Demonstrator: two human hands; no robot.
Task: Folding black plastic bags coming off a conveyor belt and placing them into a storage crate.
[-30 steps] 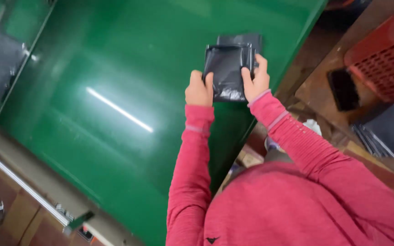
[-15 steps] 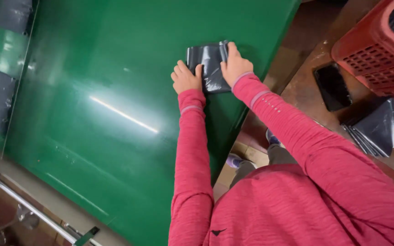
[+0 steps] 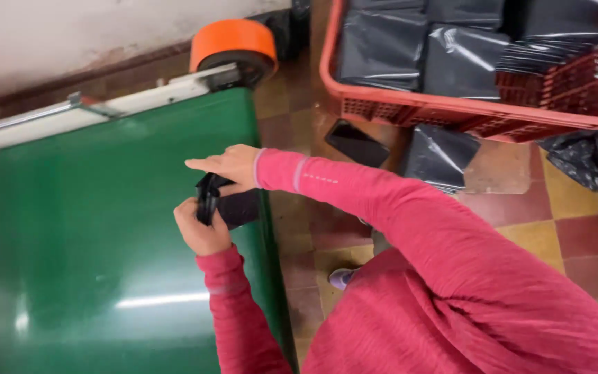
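Both my hands hold a small black plastic packet (image 3: pixel 233 206) over the right edge of a green conveyor belt (image 3: pixel 91 228). My left hand (image 3: pixel 201 228) grips the packet's left end from below, fingers curled around it. My right hand (image 3: pixel 228 166) rests on the packet's top, fingers stretched to the left. Both arms wear red long sleeves. The packet's underside is hidden by my hands.
A red plastic crate (image 3: pixel 451 111) filled with black plastic packets (image 3: pixel 423 48) stands on the tiled floor at upper right. More black packets (image 3: pixel 441 156) and a dark flat phone-like object (image 3: pixel 356 143) lie beside it. An orange roller (image 3: pixel 233 43) caps the belt's far end.
The view has swung round, so the belt's end and the crate now show. The packet, pressed flat on the belt before, is now lifted and gripped in both hands at the belt's edge.
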